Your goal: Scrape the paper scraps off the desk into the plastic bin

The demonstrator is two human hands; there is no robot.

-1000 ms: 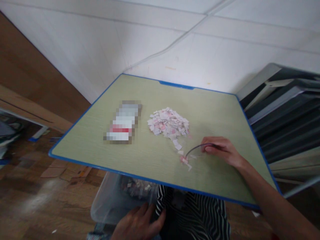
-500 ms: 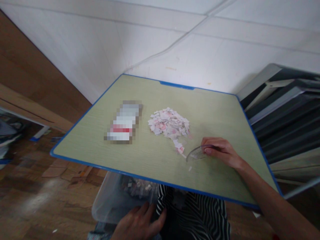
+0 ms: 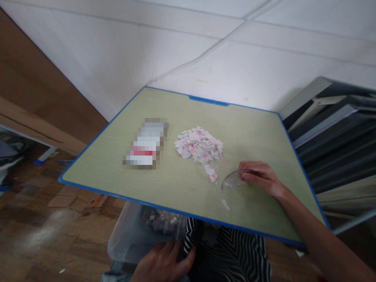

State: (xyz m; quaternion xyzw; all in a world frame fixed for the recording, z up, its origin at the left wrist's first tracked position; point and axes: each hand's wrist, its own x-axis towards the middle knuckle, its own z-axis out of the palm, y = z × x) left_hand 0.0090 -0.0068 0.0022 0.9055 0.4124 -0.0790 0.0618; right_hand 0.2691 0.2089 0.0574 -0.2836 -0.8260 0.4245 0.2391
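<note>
My right hand [image 3: 260, 176] is closed over the right part of a clear piece of plastic [image 3: 233, 181] with a dark curved edge, held low over the table. Its exact kind is not plain. Left of it lies a pile of small white and pink paper pieces [image 3: 199, 144], and a short trail of them runs toward the plastic. A thin pale slip [image 3: 225, 204] is just below the plastic. My left hand [image 3: 164, 260] rests below the table edge by my striped clothing [image 3: 235, 246], fingers loosely stretched, with nothing visible in it.
A pixelated flat object [image 3: 147, 143] lies left of the pile on the green table [image 3: 252, 129] with its blue rim. Under the near edge stands a clear plastic bin [image 3: 123, 235] with bagged small pieces. Dark folded furniture [image 3: 346, 133] leans at the right; a white wall [image 3: 176, 43] is behind.
My right hand and the clear plastic have shifted slightly right, away from the paper trail. The pale slip below the plastic shows longer now. My left hand has stayed put.
</note>
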